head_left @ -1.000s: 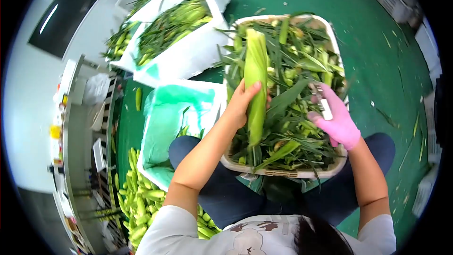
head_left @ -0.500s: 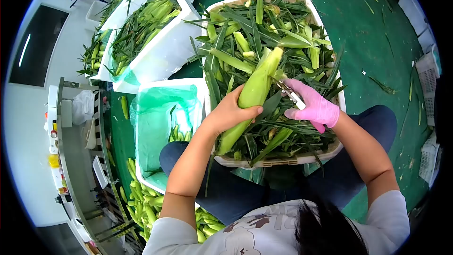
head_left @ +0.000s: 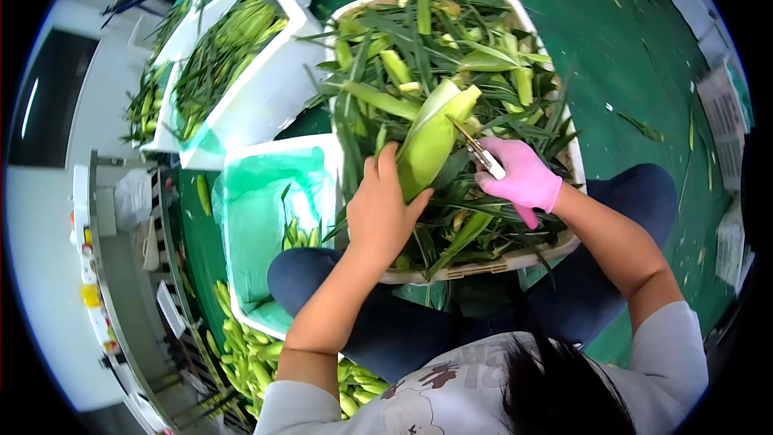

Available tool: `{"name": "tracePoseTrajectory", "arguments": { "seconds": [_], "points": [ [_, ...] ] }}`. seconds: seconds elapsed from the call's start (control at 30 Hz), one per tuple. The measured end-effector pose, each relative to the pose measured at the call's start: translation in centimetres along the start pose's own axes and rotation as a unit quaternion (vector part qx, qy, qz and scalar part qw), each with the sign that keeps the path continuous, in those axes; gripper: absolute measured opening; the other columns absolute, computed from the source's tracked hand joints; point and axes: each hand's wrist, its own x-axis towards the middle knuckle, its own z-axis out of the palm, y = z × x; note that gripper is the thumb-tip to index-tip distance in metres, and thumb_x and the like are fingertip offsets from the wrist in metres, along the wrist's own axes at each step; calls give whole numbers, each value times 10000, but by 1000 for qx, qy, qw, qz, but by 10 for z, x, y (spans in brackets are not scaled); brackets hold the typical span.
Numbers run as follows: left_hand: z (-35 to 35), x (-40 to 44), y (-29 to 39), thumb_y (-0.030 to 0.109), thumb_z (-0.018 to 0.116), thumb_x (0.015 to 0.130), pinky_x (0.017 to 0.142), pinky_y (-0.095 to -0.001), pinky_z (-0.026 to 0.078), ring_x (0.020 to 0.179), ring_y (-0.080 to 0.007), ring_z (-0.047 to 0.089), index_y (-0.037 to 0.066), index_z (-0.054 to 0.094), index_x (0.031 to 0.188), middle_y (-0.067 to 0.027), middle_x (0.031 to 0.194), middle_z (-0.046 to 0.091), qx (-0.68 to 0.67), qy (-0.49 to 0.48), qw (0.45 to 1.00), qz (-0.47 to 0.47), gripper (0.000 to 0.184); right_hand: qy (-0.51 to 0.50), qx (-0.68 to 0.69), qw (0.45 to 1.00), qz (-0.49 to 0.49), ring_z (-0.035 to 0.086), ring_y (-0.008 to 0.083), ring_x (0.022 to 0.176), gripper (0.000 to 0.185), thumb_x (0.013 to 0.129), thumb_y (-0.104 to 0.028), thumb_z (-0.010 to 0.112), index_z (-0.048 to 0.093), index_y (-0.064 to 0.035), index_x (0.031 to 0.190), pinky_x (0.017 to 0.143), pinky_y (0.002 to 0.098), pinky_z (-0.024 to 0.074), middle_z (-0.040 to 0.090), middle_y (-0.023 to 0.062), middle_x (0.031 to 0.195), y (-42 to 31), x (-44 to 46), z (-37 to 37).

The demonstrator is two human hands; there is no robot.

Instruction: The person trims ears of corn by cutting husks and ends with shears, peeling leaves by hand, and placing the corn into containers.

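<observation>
My bare left hand (head_left: 382, 208) is closed round the lower part of a green corn ear (head_left: 427, 147) in its husk, which leans up and to the right. In my pink-gloved right hand (head_left: 519, 177) is a small white-handled cutting tool (head_left: 487, 159), its blades beside the upper end of the ear. Beneath both hands stands a large white crate (head_left: 573, 163) heaped with cut husks and long leaves (head_left: 398, 28). Part of the ear is hidden behind my left fingers.
Left of the crate is a white box (head_left: 282, 145) with a green liner and a few ears. Behind it are foam boxes (head_left: 262, 72) of corn. More ears (head_left: 250, 354) lie on the floor at lower left, near a metal rack (head_left: 121, 274). White crates (head_left: 721, 129) stand at right.
The ear has gone from upright to leaning right, and my left hand has moved down and left along it. The tool in my right hand has come over beside the ear's upper end.
</observation>
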Motion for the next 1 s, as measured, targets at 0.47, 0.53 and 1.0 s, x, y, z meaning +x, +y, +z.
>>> {"name": "tracePoseTrajectory", "arguments": {
  "seconds": [0.47,0.53,1.0],
  "points": [
    [0,25,-39,352,685,935,774,-335,560,866,-230,678,-37,489,1383,-133,1124,668,-558,-278,776,-95,625,-97,385,909,129,621,211,569,227,828,-188,648,609,5,939,563,334,506,640,124,710,31,-29,-7],
    [3,22,-46,592,704,844,678,-325,571,803,-225,689,-7,447,1426,-120,1117,660,-610,-353,704,-88,874,-14,500,858,113,573,158,519,149,852,-143,638,577,-17,903,504,306,483,619,91,740,10,-23,-15],
    [13,19,-2,132,895,693,1047,-324,413,1198,-181,549,23,422,1476,-114,1344,569,-281,-153,932,172,921,104,521,843,82,625,160,775,351,879,-246,670,580,-19,1131,731,311,533,654,67,962,-15,9,-52]
  ]
}}
